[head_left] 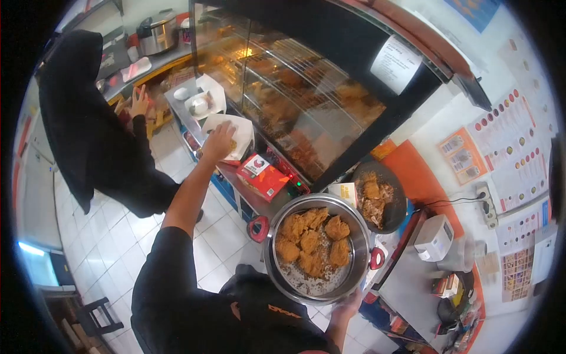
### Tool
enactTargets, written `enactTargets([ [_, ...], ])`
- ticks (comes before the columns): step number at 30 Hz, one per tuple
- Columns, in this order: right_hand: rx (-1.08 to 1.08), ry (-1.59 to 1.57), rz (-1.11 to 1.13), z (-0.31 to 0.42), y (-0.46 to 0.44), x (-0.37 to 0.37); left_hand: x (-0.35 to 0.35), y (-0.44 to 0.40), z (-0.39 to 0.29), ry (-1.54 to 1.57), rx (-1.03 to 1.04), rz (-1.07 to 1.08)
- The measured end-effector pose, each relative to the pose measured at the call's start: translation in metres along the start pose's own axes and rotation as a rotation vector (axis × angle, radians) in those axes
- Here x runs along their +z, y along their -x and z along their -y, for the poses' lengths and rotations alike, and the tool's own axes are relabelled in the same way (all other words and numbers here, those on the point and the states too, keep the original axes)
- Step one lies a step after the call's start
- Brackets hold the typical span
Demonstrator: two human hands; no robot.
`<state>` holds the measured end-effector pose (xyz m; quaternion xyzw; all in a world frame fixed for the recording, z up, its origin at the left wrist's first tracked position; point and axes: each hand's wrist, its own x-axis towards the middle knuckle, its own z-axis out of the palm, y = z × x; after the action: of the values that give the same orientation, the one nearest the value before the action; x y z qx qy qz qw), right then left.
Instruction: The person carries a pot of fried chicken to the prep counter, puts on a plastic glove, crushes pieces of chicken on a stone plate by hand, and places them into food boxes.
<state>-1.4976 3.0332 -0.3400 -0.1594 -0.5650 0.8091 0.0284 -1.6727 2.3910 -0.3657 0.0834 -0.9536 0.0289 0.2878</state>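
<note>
My left hand (219, 141) reaches into an open white paper box (240, 131) on the counter in front of the display cabinet. Its fingers are bent together, and what they grip is hidden; something small and brown shows beside them. My right hand (348, 305) supports a round metal pot (272, 272) with red handles from its lower right side. Inside the pot lie several pieces of fried chicken (309, 241) among loose crumbs. A closed red printed box (263, 176) stands between the white box and the pot.
A glass display cabinet (318, 88) with fried food fills the back. Another open white box (206, 101) holds a pale round item. At right, a dark bowl (396, 203) contains chicken pieces, near a white device (434, 238). A person in black (100, 130) stands at left.
</note>
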Motion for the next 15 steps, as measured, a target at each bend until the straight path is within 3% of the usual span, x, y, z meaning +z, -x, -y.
enactTargets([
  [5, 0.143, -0.115, -0.01, -0.005, -0.013, -0.011, -0.017, 0.029, -0.033, 0.204, -0.264, 0.178],
  [9, 0.18, -0.182, -0.003, 0.003, -0.011, -0.003, -0.033, 0.061, -0.09, 0.488, 0.102, 0.047],
  [12, 0.202, -0.128, -0.053, 0.009, -0.006, 0.001, -0.039, 0.062, -0.108, 0.401, 0.119, 0.084],
  [15, 0.223, -0.177, -0.01, 0.004, -0.014, -0.004, -0.023, 0.058, -0.114, 0.342, -0.074, 0.075],
])
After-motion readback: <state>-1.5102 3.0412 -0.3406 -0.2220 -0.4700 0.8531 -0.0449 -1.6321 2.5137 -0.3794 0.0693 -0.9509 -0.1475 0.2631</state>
